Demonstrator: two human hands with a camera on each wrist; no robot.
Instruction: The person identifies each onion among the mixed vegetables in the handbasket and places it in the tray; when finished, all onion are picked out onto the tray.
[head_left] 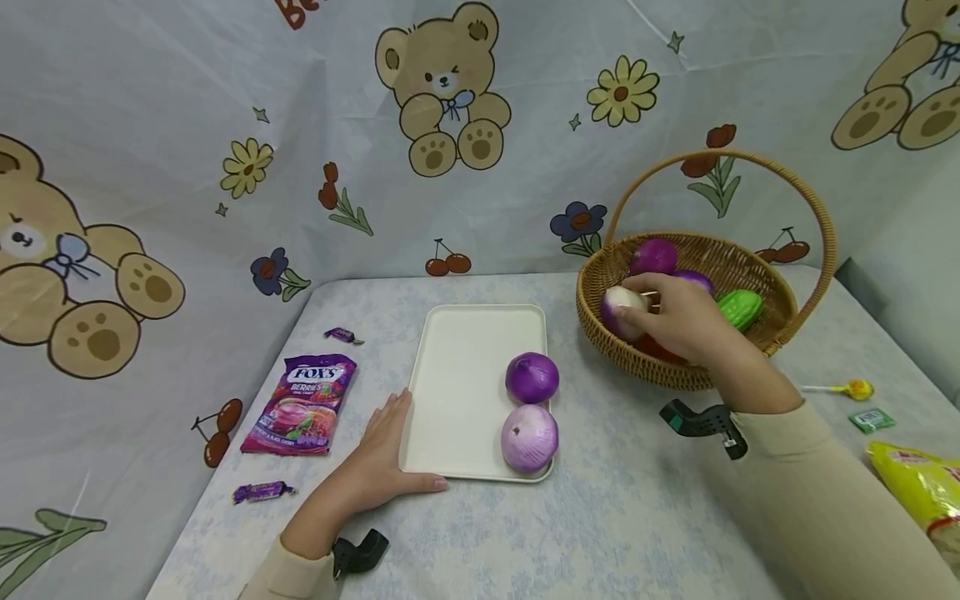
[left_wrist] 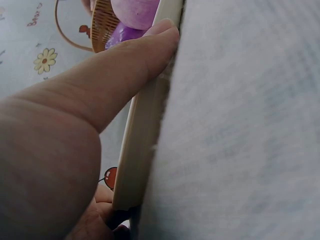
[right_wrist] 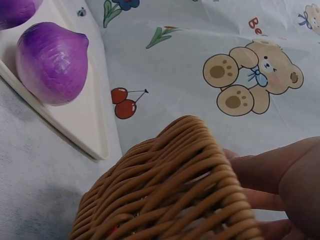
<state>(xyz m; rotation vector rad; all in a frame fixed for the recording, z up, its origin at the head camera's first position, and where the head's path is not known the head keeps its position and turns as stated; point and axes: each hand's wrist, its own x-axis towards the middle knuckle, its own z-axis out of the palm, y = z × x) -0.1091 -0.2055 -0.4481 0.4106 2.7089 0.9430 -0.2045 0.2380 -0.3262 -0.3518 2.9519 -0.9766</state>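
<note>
Right hand (head_left: 682,312) pinches pale vegetable (head_left: 615,308) inside basket (head_left: 637,363)

By the head view, I spot it at the basket's nine o'clock; the right wrist view loses it behind the weave. It's rounded, white shading into purple. The left hand (head_left: 378,463), fingers extended, touches the tray (head_left: 461,392) near eight o'clock.

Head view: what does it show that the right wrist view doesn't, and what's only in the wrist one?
Only the head view shows the left hand, the shiny purple plastic candy bag, the green ridged oblong vegetable and the rounded white-and-purple vegetable held in the right hand.

Only the right wrist view gives a close, side-on look at one round purple onion with its pointed tip.

Both share the right hand, brown wicker basket, cream rectangular tray, a second onion and bear-printed white cloth.
</note>
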